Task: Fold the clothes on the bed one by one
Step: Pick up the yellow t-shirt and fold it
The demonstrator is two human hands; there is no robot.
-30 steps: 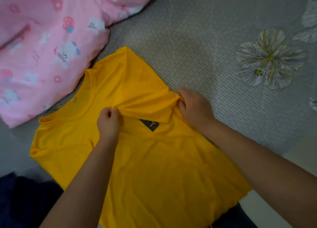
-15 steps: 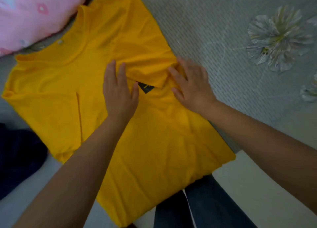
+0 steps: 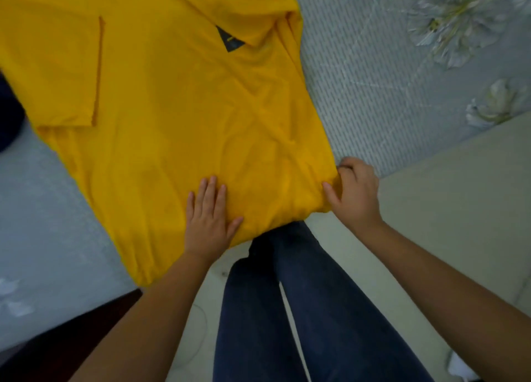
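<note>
Yellow cotton fills most of the view: a T-shirt (image 3: 172, 108) lies spread on the bed (image 3: 373, 80), its lower hem hanging just past the near edge of the mattress. Both sleeves are folded inward over the body; the left one forms a flat rectangle near the upper left, and the right one lies across the chest, half covering a small dark logo patch (image 3: 231, 41). The left hand (image 3: 208, 215) lies flat on the fabric near the hem, fingers straight and close together, thumb spread out to the side, pressing the cloth down. The right hand (image 3: 353, 190) is at the shirt's lower right corner, its fingers curled and pinching the bunched edge of the fabric there. The bed cover is grey with a fine ribbed weave and printed pale flowers (image 3: 451, 16) toward the right. Below the hem, the person's legs in dark blue jeans (image 3: 301, 309) stand against the bed over a pale floor (image 3: 445, 195). A dark garment (image 3: 7, 114) shows at the far left edge, beside the shirt.
</note>
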